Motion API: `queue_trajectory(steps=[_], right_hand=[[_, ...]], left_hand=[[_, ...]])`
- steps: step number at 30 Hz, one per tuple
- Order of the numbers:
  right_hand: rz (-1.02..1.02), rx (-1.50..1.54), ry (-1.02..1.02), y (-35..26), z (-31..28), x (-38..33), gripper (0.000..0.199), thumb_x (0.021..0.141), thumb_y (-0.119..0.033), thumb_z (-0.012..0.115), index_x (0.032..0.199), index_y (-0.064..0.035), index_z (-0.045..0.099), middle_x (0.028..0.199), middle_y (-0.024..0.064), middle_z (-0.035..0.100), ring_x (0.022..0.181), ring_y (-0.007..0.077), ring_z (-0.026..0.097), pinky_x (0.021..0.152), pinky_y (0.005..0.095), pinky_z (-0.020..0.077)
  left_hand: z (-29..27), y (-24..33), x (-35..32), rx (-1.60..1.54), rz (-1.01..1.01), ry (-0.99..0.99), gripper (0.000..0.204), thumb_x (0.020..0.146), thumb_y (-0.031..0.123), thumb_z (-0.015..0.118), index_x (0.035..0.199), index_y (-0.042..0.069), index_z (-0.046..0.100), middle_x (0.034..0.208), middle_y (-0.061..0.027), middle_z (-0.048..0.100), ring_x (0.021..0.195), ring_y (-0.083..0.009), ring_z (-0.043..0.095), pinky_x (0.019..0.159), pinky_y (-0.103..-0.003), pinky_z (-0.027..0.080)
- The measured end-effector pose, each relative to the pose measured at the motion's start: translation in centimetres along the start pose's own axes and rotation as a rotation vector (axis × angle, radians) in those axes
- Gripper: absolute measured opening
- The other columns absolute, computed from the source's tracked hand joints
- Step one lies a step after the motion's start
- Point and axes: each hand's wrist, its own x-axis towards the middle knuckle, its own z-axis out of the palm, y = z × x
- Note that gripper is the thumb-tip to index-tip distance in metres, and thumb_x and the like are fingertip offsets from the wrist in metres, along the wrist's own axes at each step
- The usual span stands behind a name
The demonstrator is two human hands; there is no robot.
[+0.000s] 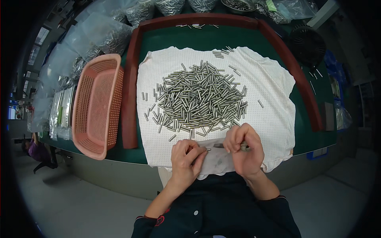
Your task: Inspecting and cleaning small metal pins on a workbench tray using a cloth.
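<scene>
Metal pin: pinched in the fingertips of the left hand, just above a grey cloth at the near edge. Right hand: fingers curled, gripping a small flat metal tool pointed toward the pin. Beyond both hands, a heap of similar pins lies on a white cloth. Green counter beneath; red-brown wooden frame around three sides; pink basket outside it, left.

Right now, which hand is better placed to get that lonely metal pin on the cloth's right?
Probably the right hand: it's nearer that lonely pin on the white cloth, though it holds a flat grey tool. The left hand is farther and pinches another pin.
</scene>
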Motion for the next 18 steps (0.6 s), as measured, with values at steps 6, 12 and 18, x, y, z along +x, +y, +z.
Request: queue_trajectory(steps=[6,12,18], right_hand=[[0.081,0.000,-0.096,-0.5,0.8,0.8,0.058,0.092,-0.054,0.029,0.060,-0.0057,0.038,0.049,0.0009,0.035,0.046,0.0079,0.028,0.045,0.0235,0.0231],[0.146,-0.041,-0.039,0.5,1.0,1.3,0.060,0.092,-0.058,0.018,0.058,-0.0096,0.033,0.047,-0.0020,0.029,0.042,0.0082,0.020,0.044,0.0245,0.0193],[0.153,-0.051,0.028,1.0,1.6,1.0,0.059,0.093,-0.056,0.014,0.057,-0.0107,0.030,0.047,-0.0024,0.027,0.044,0.0084,0.019,0.045,0.0244,0.0197]], left_hand=[[-0.2,-0.1,0.0,0.018,-0.002,-0.004,0.014,0.064,0.003,0.070,0.076,0.005,0.064,0.077,-0.0059,0.051,0.072,-0.0230,0.048,0.064,-0.033,0.038],[0.0,0.1,0.1,0.025,-0.001,-0.003,0.014,0.063,0.003,0.069,0.076,0.005,0.064,0.077,-0.0056,0.052,0.071,-0.0226,0.048,0.064,-0.033,0.038],[0.1,0.0,0.1,0.020,0.004,0.016,0.014,0.063,0.003,0.070,0.076,0.005,0.064,0.076,-0.0053,0.052,0.071,-0.0222,0.048,0.063,-0.032,0.037]])
